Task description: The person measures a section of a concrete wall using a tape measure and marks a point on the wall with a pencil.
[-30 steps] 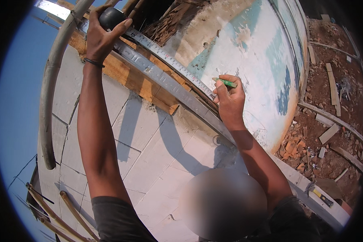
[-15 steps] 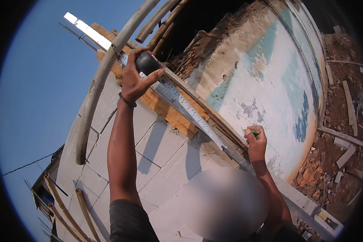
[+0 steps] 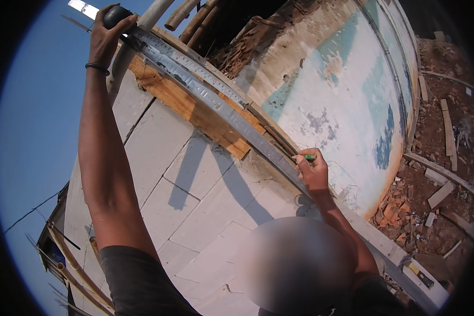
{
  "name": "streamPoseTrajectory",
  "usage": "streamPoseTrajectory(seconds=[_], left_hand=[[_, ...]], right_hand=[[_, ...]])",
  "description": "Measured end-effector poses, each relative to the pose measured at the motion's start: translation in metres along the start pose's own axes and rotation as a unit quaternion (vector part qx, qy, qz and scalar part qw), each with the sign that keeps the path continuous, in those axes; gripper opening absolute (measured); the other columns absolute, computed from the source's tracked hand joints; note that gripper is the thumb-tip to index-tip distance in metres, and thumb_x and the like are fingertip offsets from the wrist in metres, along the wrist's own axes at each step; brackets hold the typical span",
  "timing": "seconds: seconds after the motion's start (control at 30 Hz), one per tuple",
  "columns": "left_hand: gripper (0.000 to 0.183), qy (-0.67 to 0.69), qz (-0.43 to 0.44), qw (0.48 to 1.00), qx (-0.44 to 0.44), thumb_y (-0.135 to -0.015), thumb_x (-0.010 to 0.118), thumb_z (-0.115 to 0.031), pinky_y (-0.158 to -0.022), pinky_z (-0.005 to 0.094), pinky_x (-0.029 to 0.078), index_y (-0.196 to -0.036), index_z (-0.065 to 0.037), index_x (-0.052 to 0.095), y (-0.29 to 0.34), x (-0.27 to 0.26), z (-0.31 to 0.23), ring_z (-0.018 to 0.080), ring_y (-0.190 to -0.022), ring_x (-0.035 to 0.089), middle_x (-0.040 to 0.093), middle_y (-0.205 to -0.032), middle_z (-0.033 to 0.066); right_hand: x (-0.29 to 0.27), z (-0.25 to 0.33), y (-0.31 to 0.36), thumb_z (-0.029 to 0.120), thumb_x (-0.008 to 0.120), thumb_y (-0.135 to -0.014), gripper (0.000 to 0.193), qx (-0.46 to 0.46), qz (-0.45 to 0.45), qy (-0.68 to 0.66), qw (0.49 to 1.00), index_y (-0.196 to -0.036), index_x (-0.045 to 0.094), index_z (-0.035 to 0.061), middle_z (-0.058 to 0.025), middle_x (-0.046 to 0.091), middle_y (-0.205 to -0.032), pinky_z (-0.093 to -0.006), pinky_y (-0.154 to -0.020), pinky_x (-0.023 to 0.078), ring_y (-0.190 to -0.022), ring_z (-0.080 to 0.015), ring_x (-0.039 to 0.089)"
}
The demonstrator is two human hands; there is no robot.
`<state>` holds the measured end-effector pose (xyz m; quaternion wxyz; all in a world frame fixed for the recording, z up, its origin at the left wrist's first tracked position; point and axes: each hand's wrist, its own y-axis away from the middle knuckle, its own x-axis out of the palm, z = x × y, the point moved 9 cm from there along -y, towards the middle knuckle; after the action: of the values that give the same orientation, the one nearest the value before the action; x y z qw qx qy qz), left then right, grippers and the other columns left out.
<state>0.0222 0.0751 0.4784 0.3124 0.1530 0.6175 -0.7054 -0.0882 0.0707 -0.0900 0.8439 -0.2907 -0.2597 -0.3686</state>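
Head view: left hand (image 3: 105,41) clamped on black tape case (image 3: 116,17) with scale-printed blade (image 3: 201,73); right hand (image 3: 315,173) pinched on green pencil (image 3: 308,157).

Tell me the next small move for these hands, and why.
Probably bring the right hand up to the free end of the tape blade and steady it along the metal channel. The left hand grips the black tape case at the upper left, while the blade's free end stops short of the right hand, which holds a green pencil.

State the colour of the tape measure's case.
The case is black, shown best in the head view.
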Motion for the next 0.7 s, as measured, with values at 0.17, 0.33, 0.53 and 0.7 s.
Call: streamPoseTrajectory(seconds=[0.17,0.33,0.53,0.7], left_hand=[[0.056,0.056,-0.009,0.997,-0.049,-0.077,0.077,-0.026,-0.086,0.0339,0.055,-0.122,-0.004,0.052,0.013,0.008,-0.006,0.0217,-0.097,0.064,0.061,-0.108,0.0147],[0.05,0.128,-0.031,0.987,-0.097,-0.079,0.074,-0.024,-0.087,0.034,0.055,-0.121,-0.005,0.054,0.028,0.014,-0.02,0.0212,-0.098,0.063,0.062,-0.109,0.0147],[0.043,0.197,-0.069,0.967,-0.147,-0.083,0.072,-0.021,-0.088,0.034,0.054,-0.119,-0.006,0.056,0.051,0.028,-0.044,0.0205,-0.1,0.062,0.062,-0.109,0.0146],[0.038,0.2,-0.098,0.955,-0.196,-0.084,0.07,-0.02,-0.089,0.0332,0.053,-0.117,-0.007,0.057,0.06,0.031,-0.042,0.0191,-0.1,0.062,0.062,-0.107,0.0133]], right_hand=[[0.053,0.045,-0.038,0.015,0.062,-0.089,0.017,-0.061,0.065,0.052,0.995,-0.1,0.058,0.0025,-0.0043,0.061,-0.079,-0.0282,-0.067,0.046,-0.071,-0.0105,0.055],[0.101,0.09,-0.062,0.015,0.06,-0.09,0.017,-0.088,0.081,0.091,0.989,-0.101,0.059,0.002,-0.0077,0.063,-0.081,-0.0281,-0.067,0.046,-0.071,-0.0123,0.057],[0.131,0.099,-0.086,0.017,0.06,-0.091,0.018,-0.123,0.091,0.079,0.985,-0.102,0.06,0.0023,-0.007,0.063,-0.081,-0.0288,-0.066,0.047,-0.07,-0.0112,0.057],[0.143,0.089,-0.106,0.018,0.061,-0.092,0.019,-0.097,0.152,0.036,0.983,-0.102,0.058,0.0019,-0.0051,0.063,-0.079,-0.028,-0.066,0.048,-0.07,-0.0096,0.057]])
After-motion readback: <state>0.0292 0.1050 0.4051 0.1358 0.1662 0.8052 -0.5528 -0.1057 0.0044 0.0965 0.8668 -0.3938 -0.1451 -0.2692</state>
